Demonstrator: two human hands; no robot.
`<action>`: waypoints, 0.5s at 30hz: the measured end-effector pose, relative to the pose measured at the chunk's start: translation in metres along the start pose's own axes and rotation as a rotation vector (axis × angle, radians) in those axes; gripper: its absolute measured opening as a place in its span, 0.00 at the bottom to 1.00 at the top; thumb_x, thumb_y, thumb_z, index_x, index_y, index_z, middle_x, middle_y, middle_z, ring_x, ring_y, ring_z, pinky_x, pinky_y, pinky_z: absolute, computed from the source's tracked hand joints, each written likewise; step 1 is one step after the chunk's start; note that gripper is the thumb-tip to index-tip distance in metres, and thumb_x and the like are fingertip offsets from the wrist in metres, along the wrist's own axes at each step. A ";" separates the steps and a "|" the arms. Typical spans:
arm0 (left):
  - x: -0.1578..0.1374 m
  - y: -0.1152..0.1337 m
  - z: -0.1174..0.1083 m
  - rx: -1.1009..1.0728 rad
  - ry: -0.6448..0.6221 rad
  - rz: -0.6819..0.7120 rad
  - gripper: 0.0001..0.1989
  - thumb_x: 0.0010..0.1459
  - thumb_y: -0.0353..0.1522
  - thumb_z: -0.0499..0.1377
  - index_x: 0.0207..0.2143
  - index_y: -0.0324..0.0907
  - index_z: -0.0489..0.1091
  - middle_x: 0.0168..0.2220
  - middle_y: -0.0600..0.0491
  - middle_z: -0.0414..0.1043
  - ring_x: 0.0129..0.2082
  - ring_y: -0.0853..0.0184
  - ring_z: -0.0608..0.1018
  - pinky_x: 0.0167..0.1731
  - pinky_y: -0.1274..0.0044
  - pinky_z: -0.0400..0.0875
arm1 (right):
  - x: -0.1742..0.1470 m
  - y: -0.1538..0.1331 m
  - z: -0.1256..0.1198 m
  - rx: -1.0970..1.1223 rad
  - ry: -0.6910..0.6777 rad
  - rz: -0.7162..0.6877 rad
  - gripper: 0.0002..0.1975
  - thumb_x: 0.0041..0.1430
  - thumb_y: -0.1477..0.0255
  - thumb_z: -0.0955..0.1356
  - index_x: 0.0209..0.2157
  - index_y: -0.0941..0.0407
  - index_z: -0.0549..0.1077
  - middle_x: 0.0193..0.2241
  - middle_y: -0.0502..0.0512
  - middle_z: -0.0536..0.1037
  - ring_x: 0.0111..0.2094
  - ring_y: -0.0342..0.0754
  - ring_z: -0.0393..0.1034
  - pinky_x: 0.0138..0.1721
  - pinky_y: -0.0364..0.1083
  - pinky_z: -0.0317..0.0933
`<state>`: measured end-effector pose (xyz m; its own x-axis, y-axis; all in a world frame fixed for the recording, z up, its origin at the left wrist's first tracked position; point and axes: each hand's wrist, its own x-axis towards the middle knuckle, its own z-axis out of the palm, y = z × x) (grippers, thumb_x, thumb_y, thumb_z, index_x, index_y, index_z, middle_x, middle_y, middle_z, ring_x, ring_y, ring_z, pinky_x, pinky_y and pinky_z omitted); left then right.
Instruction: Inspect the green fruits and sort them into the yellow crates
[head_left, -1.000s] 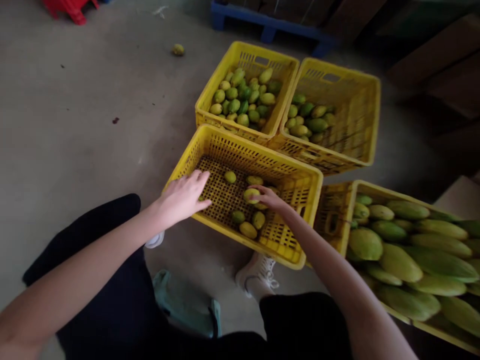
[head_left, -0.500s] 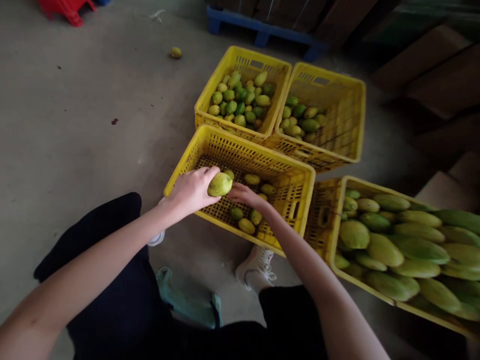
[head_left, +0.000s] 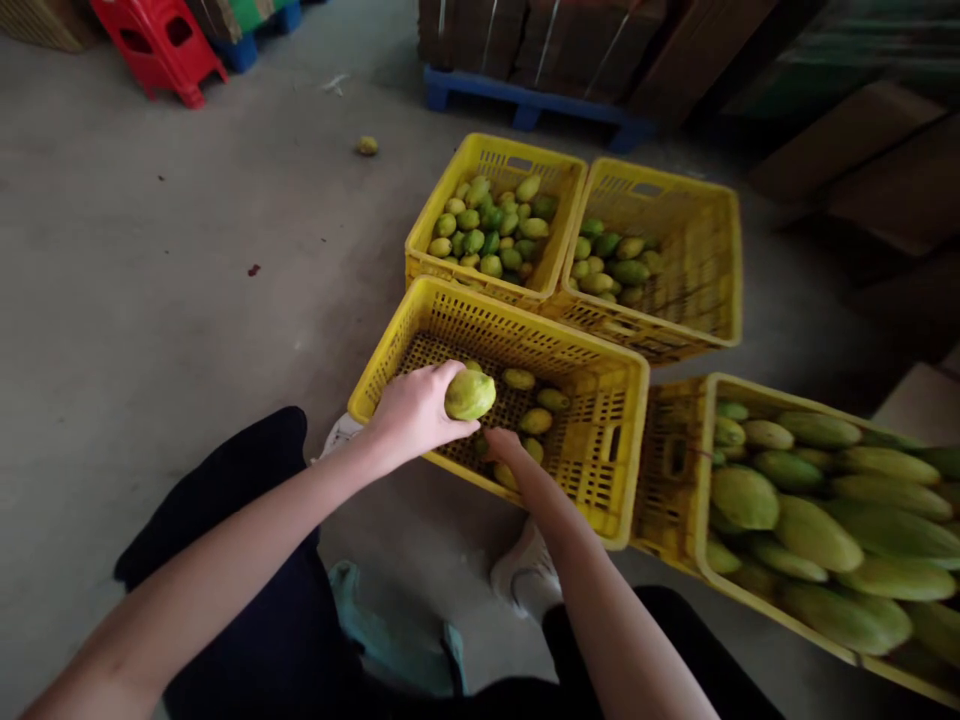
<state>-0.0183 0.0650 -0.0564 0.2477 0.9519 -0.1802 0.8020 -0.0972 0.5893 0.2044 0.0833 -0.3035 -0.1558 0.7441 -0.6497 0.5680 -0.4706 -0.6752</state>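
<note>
My left hand (head_left: 418, 415) is closed around a green-yellow papaya (head_left: 470, 395), held above the near yellow crate (head_left: 525, 325). Down inside that crate is my right hand (head_left: 504, 445), beside a few papayas at the front; its fingertips are hidden, so I cannot tell whether it grips one. Several small papayas, among them a yellowish papaya (head_left: 535, 421), lie on the crate's slatted bottom toward its right half.
Behind stand two more yellow crates, a fuller left crate (head_left: 420, 262) and a right crate (head_left: 731, 270). At right, another crate (head_left: 701, 500) is heaped with larger papayas. A red stool (head_left: 161, 50), a blue pallet (head_left: 525, 110) and a loose fruit (head_left: 366, 146) are farther back.
My right hand has moved down and nearer the front of the near crate, over the papayas there. My left hand still holds its papaya. The whole view has shifted slightly.
</note>
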 end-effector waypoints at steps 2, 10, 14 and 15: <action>-0.001 0.002 -0.002 -0.063 0.027 -0.008 0.31 0.48 0.43 0.71 0.53 0.43 0.71 0.44 0.46 0.81 0.45 0.52 0.81 0.44 0.67 0.74 | -0.007 -0.009 -0.007 -0.112 0.060 0.039 0.18 0.67 0.64 0.69 0.54 0.56 0.71 0.54 0.59 0.74 0.50 0.52 0.73 0.50 0.56 0.71; -0.014 0.014 -0.017 -0.437 0.090 0.015 0.29 0.45 0.45 0.72 0.47 0.42 0.73 0.41 0.48 0.81 0.43 0.56 0.81 0.44 0.68 0.74 | -0.084 -0.121 -0.087 -0.160 0.364 -0.152 0.17 0.50 0.62 0.77 0.39 0.55 0.76 0.32 0.53 0.80 0.42 0.57 0.77 0.47 0.52 0.70; -0.017 0.017 -0.016 -0.600 0.084 -0.004 0.26 0.44 0.44 0.72 0.43 0.40 0.74 0.41 0.47 0.81 0.43 0.57 0.81 0.46 0.67 0.75 | -0.177 -0.164 -0.114 0.160 0.510 -0.547 0.25 0.43 0.61 0.79 0.44 0.52 0.76 0.35 0.51 0.81 0.37 0.52 0.76 0.41 0.50 0.72; -0.018 0.018 -0.015 -0.662 0.074 -0.022 0.26 0.44 0.43 0.72 0.42 0.40 0.73 0.42 0.47 0.80 0.43 0.57 0.81 0.46 0.68 0.75 | -0.200 -0.168 -0.113 0.245 0.510 -0.597 0.26 0.42 0.61 0.80 0.43 0.52 0.76 0.35 0.51 0.81 0.36 0.51 0.76 0.40 0.50 0.72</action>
<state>-0.0166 0.0508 -0.0313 0.1782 0.9713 -0.1574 0.2977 0.0992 0.9495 0.2312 0.0669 -0.0207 0.0439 0.9982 0.0417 0.3037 0.0264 -0.9524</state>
